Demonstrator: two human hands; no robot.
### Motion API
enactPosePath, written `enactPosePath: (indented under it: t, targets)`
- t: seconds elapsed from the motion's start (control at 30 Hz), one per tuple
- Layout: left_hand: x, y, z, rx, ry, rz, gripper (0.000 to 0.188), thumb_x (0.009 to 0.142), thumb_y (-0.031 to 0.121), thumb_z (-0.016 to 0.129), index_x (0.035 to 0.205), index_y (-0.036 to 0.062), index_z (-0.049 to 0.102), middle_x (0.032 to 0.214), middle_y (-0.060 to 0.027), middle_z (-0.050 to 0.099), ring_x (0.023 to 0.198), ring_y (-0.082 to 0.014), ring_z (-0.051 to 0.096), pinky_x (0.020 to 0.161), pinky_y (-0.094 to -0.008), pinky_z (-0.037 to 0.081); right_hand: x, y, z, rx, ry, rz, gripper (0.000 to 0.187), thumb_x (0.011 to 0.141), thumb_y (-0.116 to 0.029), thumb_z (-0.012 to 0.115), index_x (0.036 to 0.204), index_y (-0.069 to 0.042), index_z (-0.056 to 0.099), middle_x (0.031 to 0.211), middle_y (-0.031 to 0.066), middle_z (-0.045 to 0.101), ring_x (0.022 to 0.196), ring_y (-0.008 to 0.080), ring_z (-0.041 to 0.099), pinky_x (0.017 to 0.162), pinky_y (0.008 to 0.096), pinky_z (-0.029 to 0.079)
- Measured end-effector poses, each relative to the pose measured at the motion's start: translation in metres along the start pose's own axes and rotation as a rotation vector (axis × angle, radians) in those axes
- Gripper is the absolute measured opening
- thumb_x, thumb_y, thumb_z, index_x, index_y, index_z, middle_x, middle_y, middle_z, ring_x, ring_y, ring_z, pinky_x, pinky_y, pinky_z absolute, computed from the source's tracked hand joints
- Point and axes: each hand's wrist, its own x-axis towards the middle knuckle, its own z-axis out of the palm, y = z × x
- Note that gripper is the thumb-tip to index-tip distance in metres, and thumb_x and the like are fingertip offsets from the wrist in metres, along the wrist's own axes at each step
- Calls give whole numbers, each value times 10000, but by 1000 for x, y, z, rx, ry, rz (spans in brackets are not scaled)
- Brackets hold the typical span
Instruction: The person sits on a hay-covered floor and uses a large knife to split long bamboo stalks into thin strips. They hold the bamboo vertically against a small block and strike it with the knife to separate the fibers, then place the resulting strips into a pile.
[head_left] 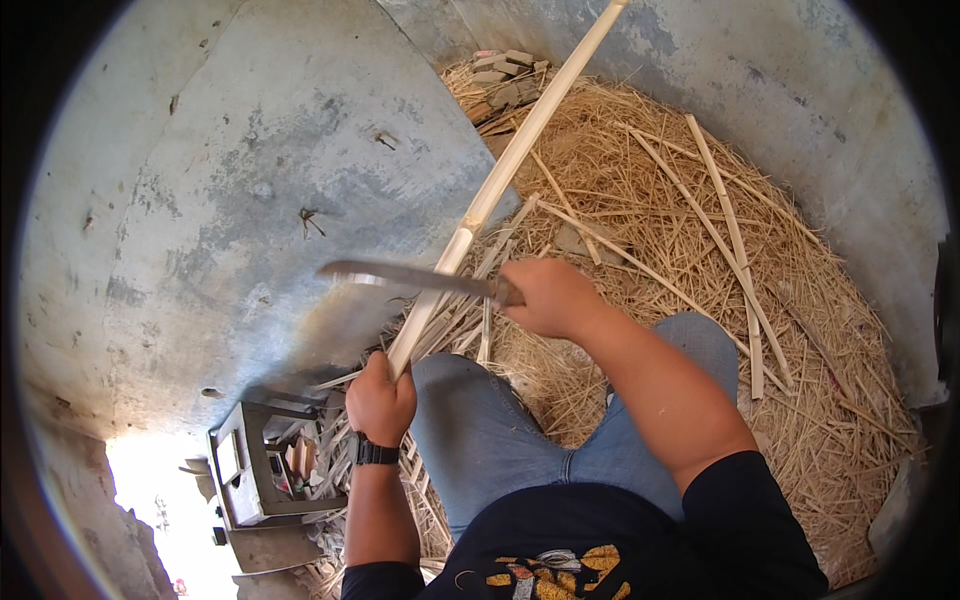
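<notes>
My left hand (381,400) is closed round the lower end of a long split bamboo strip (512,157), which slants up and away to the right past the top of the view. In my right hand (549,298) is the handle of a machete (410,277), its long dark blade pointing left. The blade crosses over the strip a little above my left hand; whether it touches the bamboo I cannot tell. A node shows on the strip just beyond the blade.
Bamboo shavings (640,190) cover the floor, with several loose strips (722,200) lying on them at the right. Bricks (508,68) are stacked at the far wall. A worn grey wall (230,170) rises at left, above a wooden stool-like frame (250,470) beside scraps.
</notes>
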Motion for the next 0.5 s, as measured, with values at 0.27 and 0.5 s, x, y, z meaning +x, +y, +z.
enactPosePath:
  t: [0.27,0.5]
  targets:
    - [-6,-8,-3,25,18,21,262,846,209,684,773,18,519,684,-255,586,689,-492,583,591,-534,451,20,30,-25,-90,40,190,227,811,-275,717,950,-108,650,840,158,696,841,367,689,729,494,538]
    - [-2,-4,2,9,9,15,283,849,209,695,775,8,509,697,-258,586,690,-489,585,588,-523,444,12,20,-8,-89,-31,140,233,819,-239,694,1019,-123,672,850,154,705,850,362,697,740,488,546]
